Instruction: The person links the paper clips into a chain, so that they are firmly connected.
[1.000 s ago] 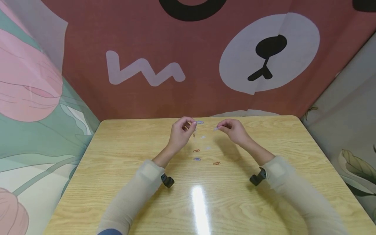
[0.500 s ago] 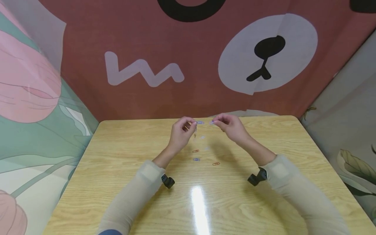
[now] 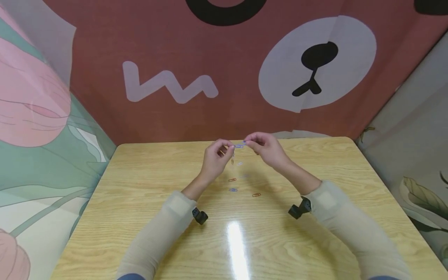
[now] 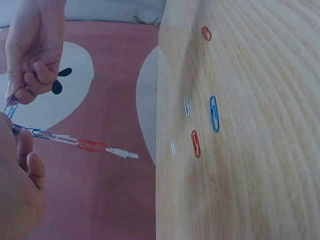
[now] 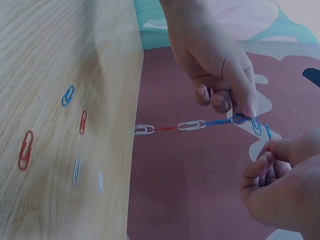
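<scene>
My left hand pinches a blue paper clip that sticks out to the right of its fingertips. From the same fingers hangs a chain of linked paper clips: a blue clip, a white clip, a red clip and a white end clip. My right hand pinches another blue paper clip between thumb and index finger. In the right wrist view its tip stands close beside the left hand's blue clip; whether they touch I cannot tell.
On the wooden table lie loose paper clips: a blue one, two red, one of them nearer, and two white, one small. A patterned cloth hangs behind the table's far edge.
My right hand has moved left and slightly away from me with its blue paper clip, up close to the left hand's clip. The left hand has stayed nearly still.
</scene>
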Demonstrator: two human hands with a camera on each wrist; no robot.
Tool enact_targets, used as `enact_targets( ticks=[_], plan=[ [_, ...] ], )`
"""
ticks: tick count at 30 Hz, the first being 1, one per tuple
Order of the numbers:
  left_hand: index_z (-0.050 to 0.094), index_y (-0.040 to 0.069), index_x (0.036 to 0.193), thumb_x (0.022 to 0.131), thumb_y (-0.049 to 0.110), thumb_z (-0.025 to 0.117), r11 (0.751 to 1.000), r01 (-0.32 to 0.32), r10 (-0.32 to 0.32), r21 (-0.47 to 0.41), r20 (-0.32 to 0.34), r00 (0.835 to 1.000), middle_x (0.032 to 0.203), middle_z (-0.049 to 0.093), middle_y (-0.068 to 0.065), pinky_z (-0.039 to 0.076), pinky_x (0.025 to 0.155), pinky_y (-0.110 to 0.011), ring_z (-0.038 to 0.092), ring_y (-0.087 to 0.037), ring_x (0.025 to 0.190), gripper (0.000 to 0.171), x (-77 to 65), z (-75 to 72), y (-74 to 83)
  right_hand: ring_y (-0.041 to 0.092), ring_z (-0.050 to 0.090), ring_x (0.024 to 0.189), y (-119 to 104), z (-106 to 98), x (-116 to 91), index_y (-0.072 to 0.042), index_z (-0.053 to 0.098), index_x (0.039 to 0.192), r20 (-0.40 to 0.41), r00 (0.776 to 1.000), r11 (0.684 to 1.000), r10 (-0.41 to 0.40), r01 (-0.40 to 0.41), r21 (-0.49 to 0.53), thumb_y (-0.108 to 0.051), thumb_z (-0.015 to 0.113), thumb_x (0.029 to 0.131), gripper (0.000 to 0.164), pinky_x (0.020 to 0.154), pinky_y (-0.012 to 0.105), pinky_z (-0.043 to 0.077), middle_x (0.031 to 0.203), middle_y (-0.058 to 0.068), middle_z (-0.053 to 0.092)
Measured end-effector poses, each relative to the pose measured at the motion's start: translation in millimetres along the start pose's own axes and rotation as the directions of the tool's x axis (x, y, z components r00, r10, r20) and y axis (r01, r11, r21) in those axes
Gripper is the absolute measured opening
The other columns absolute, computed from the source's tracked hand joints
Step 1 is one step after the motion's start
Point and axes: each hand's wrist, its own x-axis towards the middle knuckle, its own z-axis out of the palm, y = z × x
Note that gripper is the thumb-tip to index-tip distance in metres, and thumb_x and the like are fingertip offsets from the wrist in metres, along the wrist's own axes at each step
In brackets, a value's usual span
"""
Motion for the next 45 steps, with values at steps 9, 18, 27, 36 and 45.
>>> enact_targets(
  ticks=[9,18,27,36,45],
  plan=[
    [0.066,-0.007,0.095,0.096,-0.001,0.068,1.000,0.007,-0.007,0.009,0.003,1.000,0.088,0.066,-0.021,0.044,0.060,-0.022,0.059,-0.025,0.069,0.006,-0.2,4.5,-33.5,0.015,0.044,0.064,-4,8,3,-0.002,0.071,0.105,0.001,0.998,0.998,0.060,-0.060,-0.002,-0.017,0.064,0.102,0.016,0.056,0.025,0.038,0.075,0.005,0.055],
    [0.068,-0.002,0.095,0.098,0.006,0.067,0.999,-0.040,0.040,0.011,0.004,0.999,0.088,0.067,-0.012,0.046,0.058,-0.023,0.059,-0.017,0.068,0.009,0.2,-0.1,-35.2,0.020,0.046,0.067,-2,3,1,-0.007,0.071,0.107,0.004,0.991,0.990,0.135,-0.135,-0.027,-0.020,0.063,0.103,0.016,0.055,0.027,0.038,0.079,0.005,0.056],
    [0.069,-0.002,0.096,0.098,0.006,0.068,0.999,-0.042,0.042,0.020,0.001,0.999,0.087,0.067,-0.013,0.046,0.059,-0.021,0.058,-0.018,0.069,0.009,2.1,-2.3,-35.6,0.022,0.044,0.067,1,0,1,-0.001,0.068,0.108,0.012,0.993,0.992,0.119,-0.118,-0.039,-0.017,0.057,0.106,0.020,0.055,0.027,0.036,0.078,0.008,0.051],
    [0.071,-0.001,0.098,0.097,0.006,0.070,0.999,-0.040,0.039,0.037,0.022,0.999,0.087,0.069,-0.011,0.047,0.058,-0.021,0.060,-0.017,0.067,0.008,0.3,-2.5,-37.9,0.021,0.045,0.070,-3,-1,1,-0.002,0.067,0.106,-0.039,0.996,0.995,0.076,-0.078,-0.053,-0.018,0.055,0.107,0.019,0.060,0.028,0.040,0.081,0.006,0.051],
    [0.071,0.000,0.098,0.096,0.006,0.071,0.999,-0.024,0.024,0.024,0.038,0.999,0.089,0.070,-0.011,0.048,0.058,-0.022,0.060,-0.017,0.067,0.007,-1.9,0.3,-39.6,0.019,0.045,0.069,-11,2,0,0.000,0.067,0.104,-0.053,0.997,0.998,0.050,-0.052,-0.024,-0.017,0.056,0.106,0.020,0.061,0.026,0.040,0.080,0.007,0.051]
  ],
)
